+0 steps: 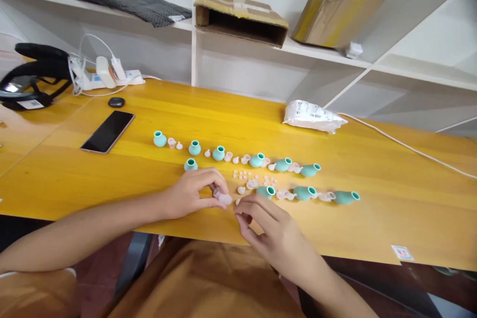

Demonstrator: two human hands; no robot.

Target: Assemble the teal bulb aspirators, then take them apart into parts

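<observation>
Near the front edge of the bench (112, 184), the left hand (194, 194) pinches a clear plastic piece (222, 197) while the right hand (266, 226), fingers curled and seemingly empty, closes in; mating a part demands fine alignment.

left hand (190, 193) bare | right hand (270, 226) bare | forearms unsleeved | brown-orange garment over lap

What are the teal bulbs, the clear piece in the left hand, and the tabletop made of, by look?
Teal bulbs: likely soft rubber or silicone, matte, rounded, no sharp glare.
Clear piece, pinched by the left hand: translucent plastic or silicone by look; too small to tell which.
Tabletop: wood or wood-look laminate, yellow, visible grain lines, satin sheen.
</observation>
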